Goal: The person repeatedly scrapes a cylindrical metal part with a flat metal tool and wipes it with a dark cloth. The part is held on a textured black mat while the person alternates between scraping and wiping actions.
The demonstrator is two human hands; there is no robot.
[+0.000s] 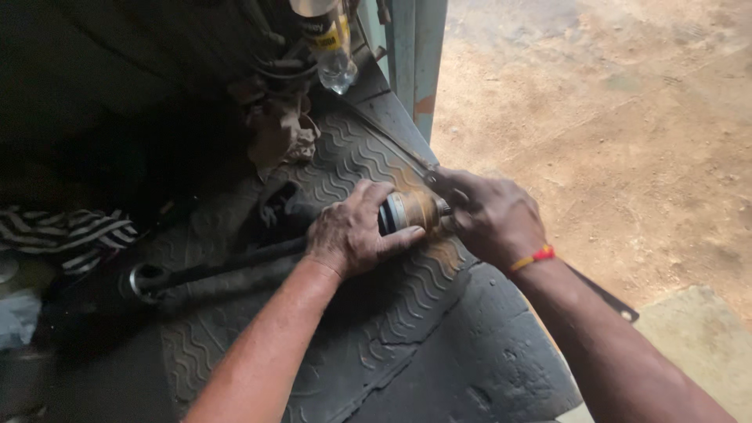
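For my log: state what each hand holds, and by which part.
Left hand wraps the body of a small metal cylinder; right hand grips its far end.

The metal part (411, 210) lies on the floor mat (352, 157), between the left hand (352, 235) and the right hand (489, 219). A long wrench (211, 270) lies left of it. Beyond, a bottle (329, 43) hangs above a rag (282, 133). A striped cloth (66, 231) lies far left, with dirt ground (611, 117) to the right.
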